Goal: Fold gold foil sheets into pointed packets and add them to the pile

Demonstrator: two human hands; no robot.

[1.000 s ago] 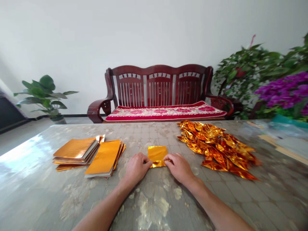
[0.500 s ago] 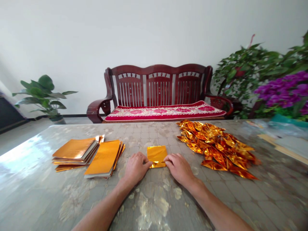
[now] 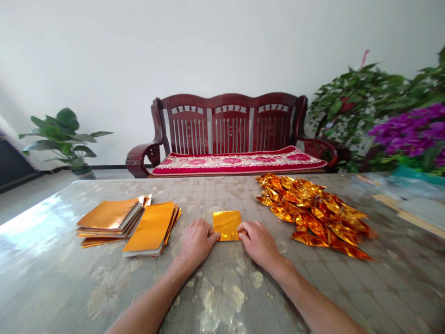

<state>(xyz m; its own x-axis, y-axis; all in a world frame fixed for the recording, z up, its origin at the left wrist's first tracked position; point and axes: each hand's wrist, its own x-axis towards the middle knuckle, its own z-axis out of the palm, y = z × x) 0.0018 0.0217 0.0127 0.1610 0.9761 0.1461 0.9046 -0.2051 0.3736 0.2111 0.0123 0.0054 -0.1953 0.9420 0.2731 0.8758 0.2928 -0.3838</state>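
A small sheet of gold foil paper [image 3: 227,225] lies on the table in front of me, shiny side up. My left hand [image 3: 198,239] pinches its near left corner between thumb and fingers. At the near right corner, my right hand [image 3: 257,240] grips the same sheet with thumb and curled fingers. Left of my hands are two stacks of foil paper, a wider stack [image 3: 107,215] and a narrower stack [image 3: 149,227]. To the right sits a heap of folded gold foil pieces [image 3: 309,208], pointed at their ends.
The table [image 3: 114,297] has a glossy patterned cover. Clear plastic and flat sheets [image 3: 420,208] lie at its right side. Beyond it stands a dark red wooden bench [image 3: 229,125] with a patterned cushion. Potted plants and purple flowers [image 3: 410,130] flank it.
The strip along the foil sheet's near edge, creased and bright before, now looks flatter and the front edge straighter. Both hands have barely shifted and still grip the corners.
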